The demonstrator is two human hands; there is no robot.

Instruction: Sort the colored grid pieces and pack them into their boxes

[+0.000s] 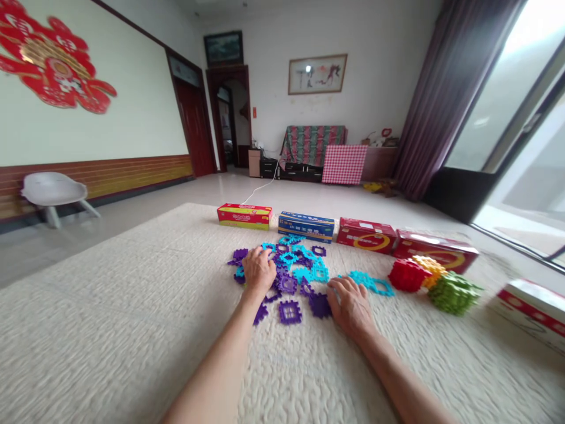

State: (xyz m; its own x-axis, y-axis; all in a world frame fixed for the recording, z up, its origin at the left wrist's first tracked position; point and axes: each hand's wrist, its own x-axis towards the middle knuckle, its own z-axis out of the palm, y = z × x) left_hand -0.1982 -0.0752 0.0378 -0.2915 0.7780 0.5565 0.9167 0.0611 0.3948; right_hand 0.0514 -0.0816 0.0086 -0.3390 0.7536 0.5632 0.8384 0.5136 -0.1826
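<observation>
In the center of the frame, purple interlocking pieces (290, 312) and turquoise interlocking pieces (321, 271) lie in a loose, overlapping pile on a quilted cream cover (176, 330). The left hand (259, 271) is over the pile's left side, fingers curled down; whether they pinch a piece, I cannot tell. The right hand (352, 309) is palm down at the pile's lower right, fingers bent beside a solid purple square (319, 305); its grip is also unclear. Just beyond its fingertips are more turquoise pieces, reaching right. Farther right, a red cluster (406, 275), a yellow cluster (429, 270) and a green cluster (454, 293) sit close together. Behind the pieces, a red-and-green box (245, 217), a blue box (306, 227) and two dark red boxes (366, 235) form a row.
</observation>
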